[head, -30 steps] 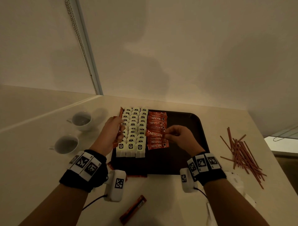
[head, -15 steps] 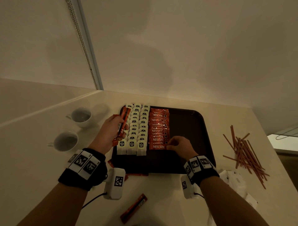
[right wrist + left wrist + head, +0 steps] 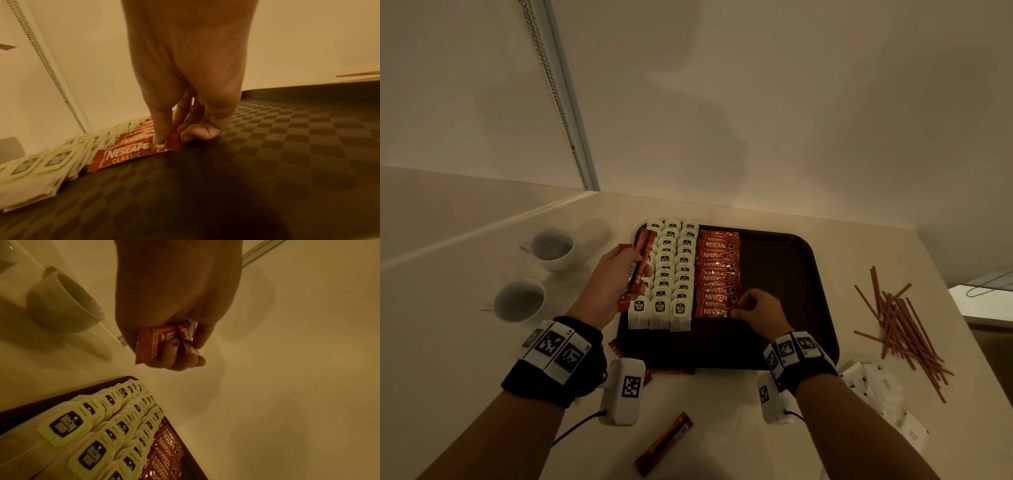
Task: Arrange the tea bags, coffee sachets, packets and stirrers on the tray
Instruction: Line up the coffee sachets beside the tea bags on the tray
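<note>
Red Nescafe sachets point(image 3: 717, 274) sit in one overlapping column on the dark tray point(image 3: 784, 274), just right of three columns of white tea bags point(image 3: 671, 270). Right hand point(image 3: 760, 308) is at the near end of that column, thumb and fingertips pinching the right edge of the nearest sachet point(image 3: 131, 154), which lies flat on the tray's checkered floor (wrist view shows the nail on the foil). Left hand point(image 3: 613, 277) hovers over the tray's left edge, fingers curled round a small bundle of spare sachets point(image 3: 638, 267).

Step in hand: laying the coffee column, looks like one more just being seated. Next move probably calls for letting go without dragging the foil, then drawing another from the left-hand bundle and overlapping it squarely. Right half of the tray is bare. Still off-tray: stirrers point(image 3: 900, 329) in a loose heap to the right, white packets point(image 3: 876, 387) near the right wrist, one stick sachet point(image 3: 664, 443) on the counter in front. Two cups point(image 3: 551, 246) stand left.
</note>
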Demonstrator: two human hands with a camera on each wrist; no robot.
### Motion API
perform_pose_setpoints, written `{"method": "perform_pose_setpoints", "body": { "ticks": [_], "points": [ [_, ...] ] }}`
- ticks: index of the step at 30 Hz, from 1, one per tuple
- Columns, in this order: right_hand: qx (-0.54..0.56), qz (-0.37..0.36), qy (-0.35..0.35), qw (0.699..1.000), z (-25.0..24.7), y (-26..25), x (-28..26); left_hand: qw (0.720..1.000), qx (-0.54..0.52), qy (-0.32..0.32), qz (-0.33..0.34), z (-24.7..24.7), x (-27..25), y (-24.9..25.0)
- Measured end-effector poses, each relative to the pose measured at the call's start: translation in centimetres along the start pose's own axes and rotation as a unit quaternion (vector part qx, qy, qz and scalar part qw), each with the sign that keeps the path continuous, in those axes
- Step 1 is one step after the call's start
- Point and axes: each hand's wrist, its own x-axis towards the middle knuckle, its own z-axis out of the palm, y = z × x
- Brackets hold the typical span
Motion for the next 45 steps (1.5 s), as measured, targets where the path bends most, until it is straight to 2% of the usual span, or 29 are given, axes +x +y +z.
{"method": "perform_pose_setpoints", "body": {
  "ticks": [7,32,38,40,42,45],
  "points": [
    [-0.009,-0.014,0.026,1.0,0.0,0.2,0.0,1.0,0.008,0.004,0.001,0.1,-0.1,-0.1],
    [0.005,-0.012,0.029,1.0,0.3,0.3,-0.1,1.0,0.024,-0.014,0.0,0.5,-0.5,-0.3],
    [0.007,-0.017,0.023,1.0,0.1,0.5,0.0,0.996,0.083,-0.029,0.015,0.7,-0.5,-0.5],
    [0.039,-0.032,0.026,0.998,-0.5,-0.6,-0.3,0.994,0.102,-0.036,0.032,0.7,-0.6,-0.5],
    [0.136,-0.062,0.009,0.989,-1.4,-3.0,-1.2,0.99,0.126,-0.039,0.059,0.9,-0.6,-0.5],
    [0.325,-0.1,-0.112,0.934,-2.6,-7.5,-3.2,0.978,0.165,-0.049,0.118,1.6,-0.8,-0.2]
  ]
}}
